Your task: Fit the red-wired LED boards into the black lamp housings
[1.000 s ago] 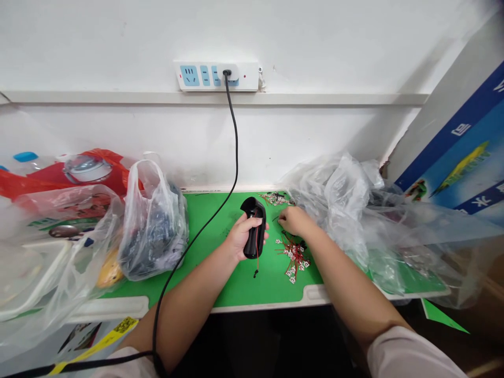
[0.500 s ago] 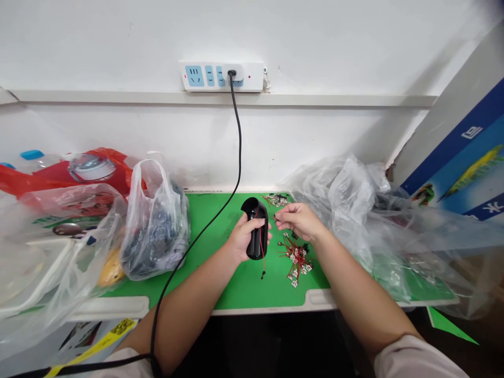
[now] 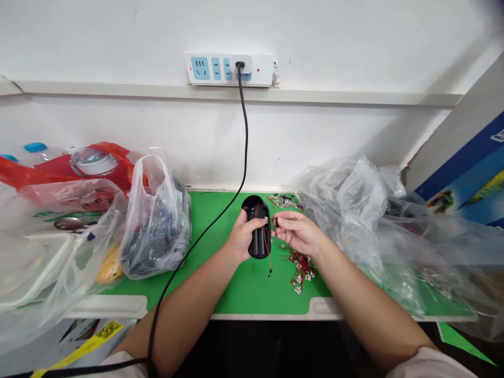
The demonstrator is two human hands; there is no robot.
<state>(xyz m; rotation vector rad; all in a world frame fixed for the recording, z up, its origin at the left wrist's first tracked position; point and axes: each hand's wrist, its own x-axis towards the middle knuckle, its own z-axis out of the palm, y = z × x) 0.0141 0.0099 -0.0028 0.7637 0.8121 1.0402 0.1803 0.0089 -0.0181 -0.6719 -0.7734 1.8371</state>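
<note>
A black hollow housing (image 3: pixel 258 242) is gripped in my left hand (image 3: pixel 242 236), its open side facing up and my thumb across it. Thin red and black wires hang from the housing, ending in a small dark tip over the green mat (image 3: pixel 244 286). Just right of the housing, my right hand (image 3: pixel 297 231) pinches a small dark piece (image 3: pixel 276 222) between thumb and fingertips. Below that hand lies a pile of red wires with small white parts (image 3: pixel 303 270). Another small heap of metal and wire parts (image 3: pixel 284 200) rests farther back.
A black cable (image 3: pixel 244 131) runs from the wall power strip (image 3: pixel 230 70) across the mat and my left forearm. Filled plastic bags (image 3: pixel 155 226) stand at left; crumpled clear plastic (image 3: pixel 358 210) and a blue printed board (image 3: pixel 472 178) are at right.
The view has shifted slightly. The housing has turned a little in my left hand, and a dark piece now shows more clearly in my right fingertips.
</note>
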